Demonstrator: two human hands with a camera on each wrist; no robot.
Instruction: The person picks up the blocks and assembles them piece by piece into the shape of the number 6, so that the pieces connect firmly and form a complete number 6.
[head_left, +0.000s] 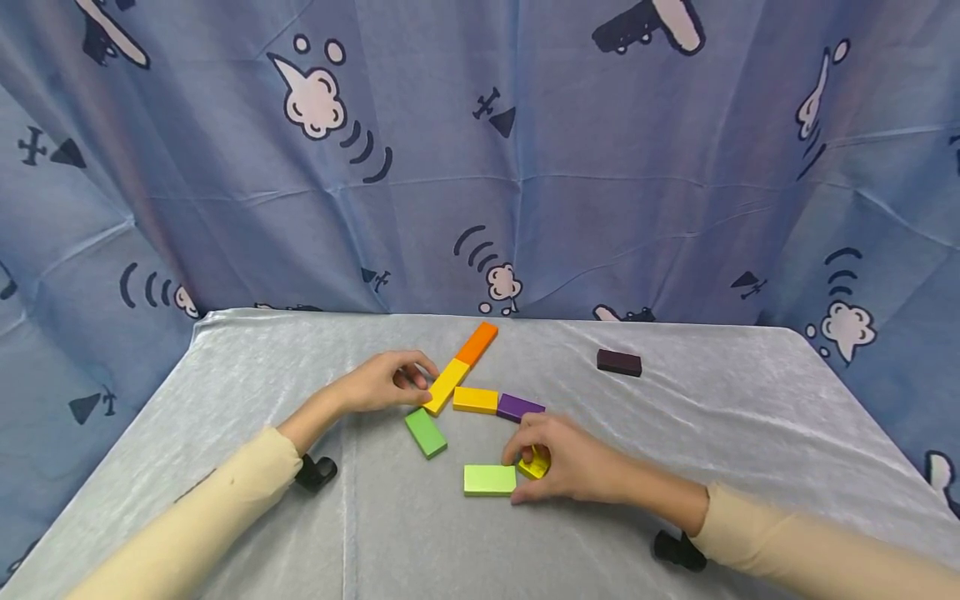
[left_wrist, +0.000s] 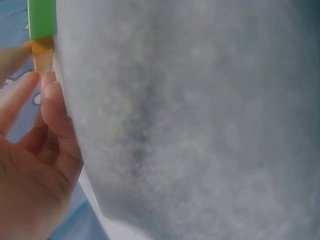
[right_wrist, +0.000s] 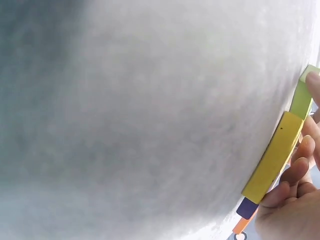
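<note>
Middle of the table (head_left: 750,433) is crowded: orange block (head_left: 477,342) and yellow block (head_left: 447,386) run in a diagonal line, amber block (head_left: 475,400) and purple block (head_left: 519,407) branch off to the right, green block (head_left: 425,432) sits just below. Left hand (head_left: 386,382) blocks the left side of that line; right hand (head_left: 566,458) covers a small yellow block (head_left: 535,463), with the lime block (head_left: 489,480) just beside it. Dark block (head_left: 618,362) sits alone upper right, well apart. Open cloth along the right side, far left and lower centre of the frame. Curtain (head_left: 480,167) closes off the back edge.
</note>
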